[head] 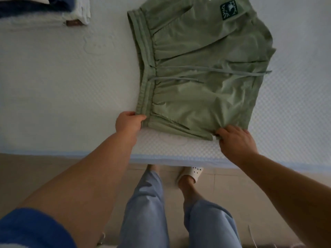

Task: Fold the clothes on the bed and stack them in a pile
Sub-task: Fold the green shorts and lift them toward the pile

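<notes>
Green shorts [200,68] lie spread flat on the white bed [62,86], waistband to the left and a dark square patch on the far leg. Grey drawstrings trail across the front. My left hand [128,122] pinches the near corner of the waistband. My right hand [234,140] grips the near leg hem, bunching the cloth there. A pile of folded clothes [44,11], dark blue and white, sits at the far left corner of the bed.
The bed's near edge [179,160] runs across the view just below my hands. I stand on a tiled floor [26,172] in light blue trousers and cream slippers. Bare mattress stretches to the left of the shorts.
</notes>
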